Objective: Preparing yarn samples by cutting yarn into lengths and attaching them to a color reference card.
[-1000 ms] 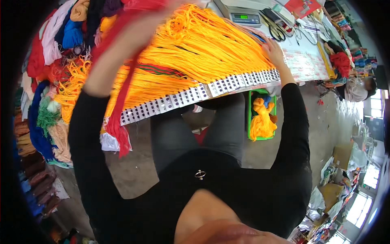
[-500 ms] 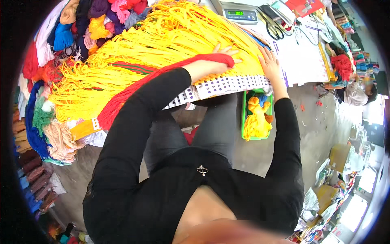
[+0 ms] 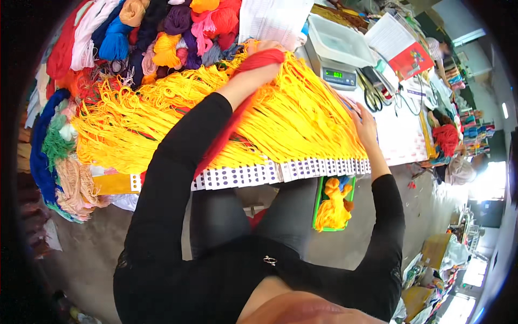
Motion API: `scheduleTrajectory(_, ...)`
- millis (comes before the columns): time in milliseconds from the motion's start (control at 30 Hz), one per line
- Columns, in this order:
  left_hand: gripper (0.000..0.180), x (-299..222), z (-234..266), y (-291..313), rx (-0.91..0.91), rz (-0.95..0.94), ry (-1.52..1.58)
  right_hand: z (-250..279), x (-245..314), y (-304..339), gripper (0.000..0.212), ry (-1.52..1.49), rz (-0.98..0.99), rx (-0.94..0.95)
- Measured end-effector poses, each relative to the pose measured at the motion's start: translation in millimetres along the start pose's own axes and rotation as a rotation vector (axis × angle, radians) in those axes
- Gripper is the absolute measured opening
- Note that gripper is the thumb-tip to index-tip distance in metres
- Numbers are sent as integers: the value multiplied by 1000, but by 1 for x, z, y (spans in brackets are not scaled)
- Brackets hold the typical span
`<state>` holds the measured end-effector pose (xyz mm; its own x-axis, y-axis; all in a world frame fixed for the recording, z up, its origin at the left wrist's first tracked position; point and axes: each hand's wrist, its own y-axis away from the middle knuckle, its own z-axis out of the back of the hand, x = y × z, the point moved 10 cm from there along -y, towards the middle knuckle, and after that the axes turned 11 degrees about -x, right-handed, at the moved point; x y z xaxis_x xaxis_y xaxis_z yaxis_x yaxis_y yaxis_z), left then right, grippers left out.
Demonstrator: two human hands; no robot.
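Observation:
A long red yarn skein (image 3: 260,60) is looped over my left wrist and hangs down along my forearm. My left hand (image 3: 264,47) reaches to the far edge of the spread yellow yarn (image 3: 307,108); its fingers are partly hidden by the red skein and smeared. The yellow strands fan across white cards with rows of dark-ringed holes (image 3: 237,175) along the table's near edge. At the right border of the yellow yarn rests my right hand (image 3: 365,127), fingers extended beside some bluish and pinkish strands.
Several coloured skeins (image 3: 116,43) lie heaped at the far left. A digital scale (image 3: 339,78) carrying a clear plastic tub (image 3: 340,40) stands at the back right, next to black-handled scissors (image 3: 371,94). Below the table edge is a green basket (image 3: 345,218) with orange-yellow yarn.
My left hand has moved away from me to the yellow yarn's far edge, taking the red skein along. My right hand stays at the right border. The view has shifted, showing more of the table's far side.

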<state>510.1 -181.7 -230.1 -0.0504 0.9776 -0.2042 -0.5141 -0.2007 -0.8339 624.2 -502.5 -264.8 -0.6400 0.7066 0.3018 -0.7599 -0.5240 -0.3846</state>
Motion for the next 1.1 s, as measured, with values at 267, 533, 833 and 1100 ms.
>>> scheduleTrajectory(267, 25, 116, -37, 78, 407, 370, 204, -133, 192, -155, 43, -524, 74, 18)
scheduleTrajectory(533, 26, 100, -25, 70, 256, 302, 282, -188, 184, -199, 37, -610, -293, -121)
scheduleTrajectory(833, 31, 91, 16, 55, 31, 318, 397, -144, 185, -199, 15, -771, -323, -348)
scheduleTrajectory(1100, 37, 148, 25, 56, -175, 643, 552, -140, 189, -204, 15, -685, -255, -280)
